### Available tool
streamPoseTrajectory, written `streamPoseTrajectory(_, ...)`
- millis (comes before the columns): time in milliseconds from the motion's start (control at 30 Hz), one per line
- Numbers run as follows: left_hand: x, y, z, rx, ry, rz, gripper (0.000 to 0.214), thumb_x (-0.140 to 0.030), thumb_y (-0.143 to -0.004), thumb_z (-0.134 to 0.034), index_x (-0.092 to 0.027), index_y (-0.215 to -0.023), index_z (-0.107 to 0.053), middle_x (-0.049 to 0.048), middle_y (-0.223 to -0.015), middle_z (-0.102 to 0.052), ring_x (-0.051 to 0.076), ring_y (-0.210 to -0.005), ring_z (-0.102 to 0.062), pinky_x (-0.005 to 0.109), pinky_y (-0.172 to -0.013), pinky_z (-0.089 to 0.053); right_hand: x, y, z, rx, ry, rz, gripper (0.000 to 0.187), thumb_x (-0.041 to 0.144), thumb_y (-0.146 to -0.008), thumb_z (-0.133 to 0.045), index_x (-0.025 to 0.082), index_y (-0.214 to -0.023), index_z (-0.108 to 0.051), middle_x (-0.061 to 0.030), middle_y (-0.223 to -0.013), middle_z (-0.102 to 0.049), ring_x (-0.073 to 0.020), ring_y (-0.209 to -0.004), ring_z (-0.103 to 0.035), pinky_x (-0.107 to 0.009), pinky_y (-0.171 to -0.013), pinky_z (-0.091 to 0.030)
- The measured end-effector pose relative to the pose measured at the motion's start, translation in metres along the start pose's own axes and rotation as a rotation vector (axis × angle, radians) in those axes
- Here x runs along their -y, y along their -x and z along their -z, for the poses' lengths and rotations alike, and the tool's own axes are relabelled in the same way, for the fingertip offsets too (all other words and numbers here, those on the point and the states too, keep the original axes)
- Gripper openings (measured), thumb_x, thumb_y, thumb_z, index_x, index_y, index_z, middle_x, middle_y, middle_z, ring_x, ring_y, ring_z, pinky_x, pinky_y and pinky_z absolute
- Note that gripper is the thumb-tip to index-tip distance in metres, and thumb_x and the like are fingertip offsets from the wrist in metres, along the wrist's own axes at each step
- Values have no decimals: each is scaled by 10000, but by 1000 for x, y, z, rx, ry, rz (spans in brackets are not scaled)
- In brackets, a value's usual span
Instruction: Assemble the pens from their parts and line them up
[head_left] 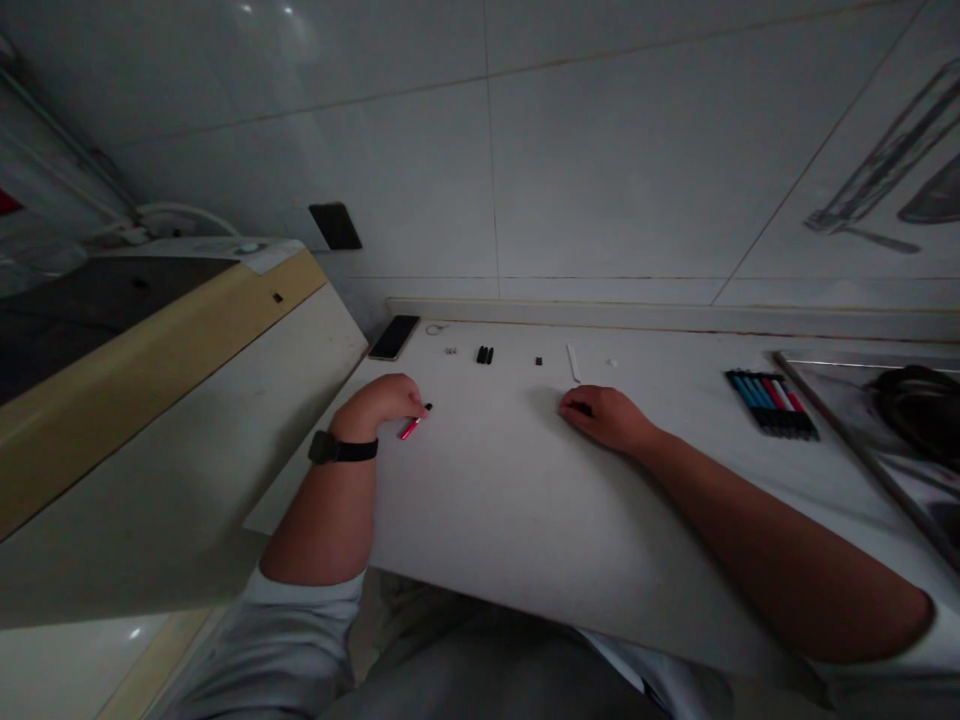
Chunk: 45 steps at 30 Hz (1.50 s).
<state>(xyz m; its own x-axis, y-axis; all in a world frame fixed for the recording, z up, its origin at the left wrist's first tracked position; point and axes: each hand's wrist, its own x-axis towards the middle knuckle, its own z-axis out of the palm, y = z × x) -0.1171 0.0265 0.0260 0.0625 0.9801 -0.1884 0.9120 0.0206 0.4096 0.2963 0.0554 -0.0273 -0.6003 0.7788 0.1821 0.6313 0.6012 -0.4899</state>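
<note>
My left hand (382, 402), with a black watch on the wrist, rests on the white counter (525, 480) with its fingers curled around a red pen (412, 424) that has a black tip. My right hand (609, 415) lies on the counter further right, fingers curled over a small dark piece that I cannot make out. Beyond the hands lie small parts: a pair of black caps (484, 354), a tiny black piece (538, 361) and a white pen tube (573, 362).
A row of several pens (771, 403) with blue, red and white barrels lies at the right. A phone (394, 337) lies at the back left. A steel sink (885, 430) holding a dark object sits at far right. A washing machine (150, 400) stands left.
</note>
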Motion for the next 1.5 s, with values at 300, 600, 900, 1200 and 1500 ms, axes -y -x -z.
streamPoseTrajectory(300,-107,-15,-86,-117,23,-551,63,-224,-862,-758,-196,-919,-757,57,-924,-725,182,-778,-644,295,-751,-470,12,1,-2,-1,83,28,244,348,-973,-563,212,-1052,-749,-80,-954,-733,-197,-824,-649,-292,-739,-434)
streamPoseTrajectory(600,-142,-40,-111,-11,277,-614,195,-210,-787,-839,-196,-859,-658,-6,-789,-688,163,-726,-636,273,-677,-455,11,2,-8,22,115,88,216,279,-961,-621,241,-1120,-761,-60,-1014,-715,-182,-895,-650,-270,-776,-427)
streamPoseTrajectory(900,-123,-39,-110,-119,211,-715,285,-312,-793,-843,-207,-1023,-712,51,-992,-700,198,-896,-638,323,-819,-495,13,3,-4,-55,78,27,179,296,-934,-646,202,-1038,-758,-61,-905,-693,-173,-793,-607,-274,-725,-417)
streamPoseTrajectory(1200,-129,-40,-109,-56,850,-475,263,-387,-866,-762,-168,-1010,-741,72,-978,-759,181,-897,-682,331,-859,-534,5,-2,-9,-238,-360,-117,258,405,-894,-642,185,-988,-740,-19,-788,-666,-137,-681,-553,-261,-658,-433)
streamPoseTrajectory(1500,-136,-35,-110,-85,1073,-446,367,-508,-887,-739,-164,-993,-672,100,-1042,-755,176,-918,-702,301,-794,-563,6,-5,-4,-258,-295,-137,297,447,-957,-578,198,-1023,-724,-42,-831,-699,-158,-700,-588,-277,-668,-452)
